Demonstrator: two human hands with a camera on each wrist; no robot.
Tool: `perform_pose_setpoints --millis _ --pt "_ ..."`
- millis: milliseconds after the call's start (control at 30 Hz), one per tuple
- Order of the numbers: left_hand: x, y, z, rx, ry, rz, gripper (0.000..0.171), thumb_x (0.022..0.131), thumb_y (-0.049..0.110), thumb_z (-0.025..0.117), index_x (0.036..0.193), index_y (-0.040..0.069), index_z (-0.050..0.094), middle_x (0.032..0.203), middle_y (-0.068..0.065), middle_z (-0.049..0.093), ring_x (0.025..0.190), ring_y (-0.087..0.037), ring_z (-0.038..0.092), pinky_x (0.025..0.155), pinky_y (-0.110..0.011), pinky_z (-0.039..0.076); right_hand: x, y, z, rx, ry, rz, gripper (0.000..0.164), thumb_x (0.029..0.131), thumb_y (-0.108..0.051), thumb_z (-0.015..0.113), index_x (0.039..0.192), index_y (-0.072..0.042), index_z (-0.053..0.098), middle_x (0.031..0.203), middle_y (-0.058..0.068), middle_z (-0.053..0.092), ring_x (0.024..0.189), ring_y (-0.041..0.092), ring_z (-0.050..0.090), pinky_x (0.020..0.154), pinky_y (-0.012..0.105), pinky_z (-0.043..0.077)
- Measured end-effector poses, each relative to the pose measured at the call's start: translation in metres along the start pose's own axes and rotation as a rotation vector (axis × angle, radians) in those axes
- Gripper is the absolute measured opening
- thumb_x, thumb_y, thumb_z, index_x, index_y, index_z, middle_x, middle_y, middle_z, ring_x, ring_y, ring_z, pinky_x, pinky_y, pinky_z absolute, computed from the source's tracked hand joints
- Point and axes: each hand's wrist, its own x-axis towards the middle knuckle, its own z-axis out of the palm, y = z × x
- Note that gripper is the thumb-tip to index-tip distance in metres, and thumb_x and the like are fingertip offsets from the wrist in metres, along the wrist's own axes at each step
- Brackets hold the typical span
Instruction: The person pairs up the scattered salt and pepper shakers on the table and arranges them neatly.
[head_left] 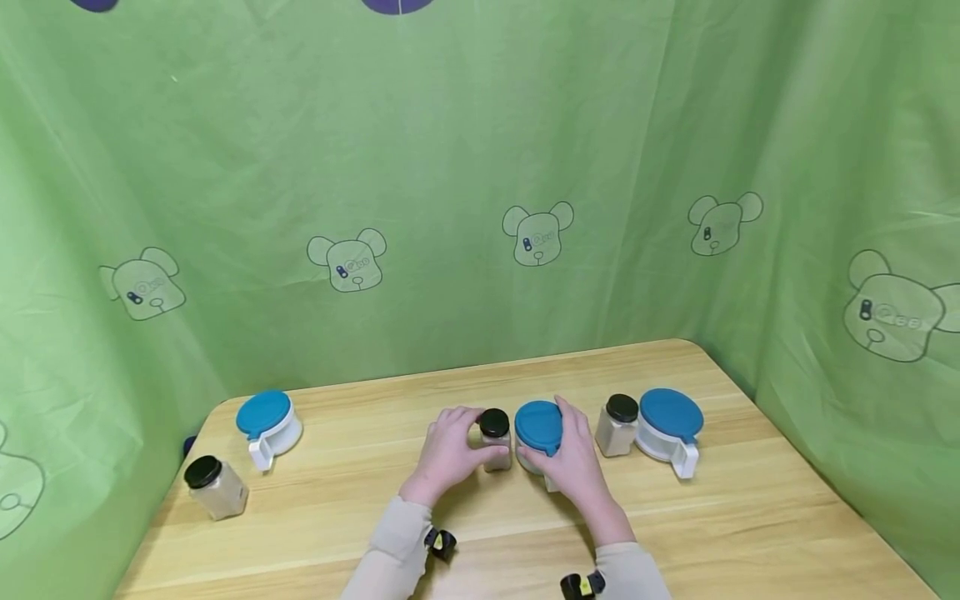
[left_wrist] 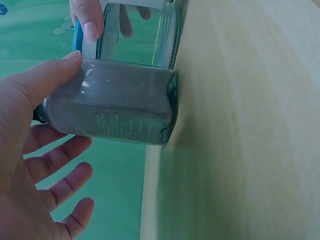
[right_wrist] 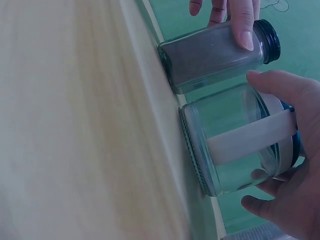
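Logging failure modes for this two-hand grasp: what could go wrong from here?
1. The black-lidded jar and blue-lidded jar stand very close together; a sideways nudge could knock glass on glass.
2. The right hand grips up by the lid; if that's loose, a lift might pull it off.
3. The left hand pinches its jar near the top, lower fingers off it, so it may swing or slip.

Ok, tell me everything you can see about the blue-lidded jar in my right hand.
The blue-lidded jar is round and clear, apparently glass, with a white collar and a white handle on the side towards you. Its blue lid is on, and no contents show. It appears to stand upright on the table, right of a black-lidded jar. Your right hand holds its upper part between thumb and fingers.
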Motion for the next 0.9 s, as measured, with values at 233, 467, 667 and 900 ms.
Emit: perform_pose_setpoints --millis 233,467,667,900 --pt "0.001 0.002 -0.005 0.008 0.025 0.007 0.070 0.076 0.057 0.075 0.131 0.018 0.059 0.129 -0.003 0.064 0.119 -0.026 0.055 0.100 -0.046 0.042 -0.001 -0.006 -0.004 0.002 0.003 -0.023 0.101 0.076 -0.038 0.081 0.153 -0.010 0.022 0.152 0.024 0.026 0.135 0.045 0.037 0.106 0.064 0.038" --pt "0.001 0.007 -0.017 -0.003 0.046 0.013 0.069 0.077 0.057 0.074 0.132 0.018 0.058 0.124 -0.003 0.065 0.119 -0.026 0.054 0.099 -0.046 0.041 0.000 -0.009 -0.008 -0.014 -0.003 -0.015 0.099 0.077 -0.041 0.080 0.154 -0.015 0.022 0.155 0.021 0.024 0.136 0.045 0.037 0.105 0.064 0.038" --pt "0.000 0.012 -0.028 0.003 0.091 0.041 0.066 0.078 0.055 0.074 0.131 0.019 0.058 0.123 -0.002 0.066 0.119 -0.024 0.054 0.102 -0.047 0.041 -0.001 -0.016 -0.015 -0.018 -0.004 -0.023 0.099 0.078 -0.046 0.079 0.154 -0.018 0.021 0.157 0.021 0.021 0.140 0.044 0.032 0.105 0.066 0.037" --pt "-0.002 0.015 -0.041 0.020 0.187 0.089 0.057 0.079 0.053 0.074 0.124 0.018 0.064 0.122 0.000 0.067 0.116 -0.024 0.057 0.099 -0.047 0.043 -0.002 -0.026 -0.023 -0.005 0.055 -0.085 0.097 0.077 -0.041 0.080 0.152 -0.014 0.026 0.154 0.023 0.027 0.139 0.044 0.032 0.106 0.066 0.035"
